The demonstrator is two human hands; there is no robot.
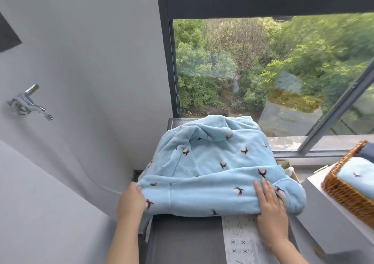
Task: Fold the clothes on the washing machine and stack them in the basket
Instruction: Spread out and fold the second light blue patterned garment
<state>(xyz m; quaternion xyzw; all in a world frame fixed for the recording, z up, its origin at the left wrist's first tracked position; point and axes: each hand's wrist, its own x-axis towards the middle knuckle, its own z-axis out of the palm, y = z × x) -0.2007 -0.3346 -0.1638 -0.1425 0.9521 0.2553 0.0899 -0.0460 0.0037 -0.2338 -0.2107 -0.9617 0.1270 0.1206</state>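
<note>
A folded blue piece already lies in the basket [342, 190] at right. The garment [212, 170] is still on the washer [182, 239], half folded: left hand [131, 201] grips its left edge, right hand [269, 205] presses flat on the near fold; stacking remains.

A: Fleece garment [212, 168]: pale blue, scattered dark red and white cotton-boll print.
B: Confirmed. Washing machine [182, 241] top: dark grey. Sheet [240, 241] on it: white, black crosses and fine print.
A: Basket [344, 195]: woven, orange-brown. Folded piece [358, 178] inside: same pale blue, same print.
B: Wall [81, 61]: light grey. Tap [28, 101]: shiny chrome. Window frame [263, 2]: dark grey; green foliage behind glass.
</note>
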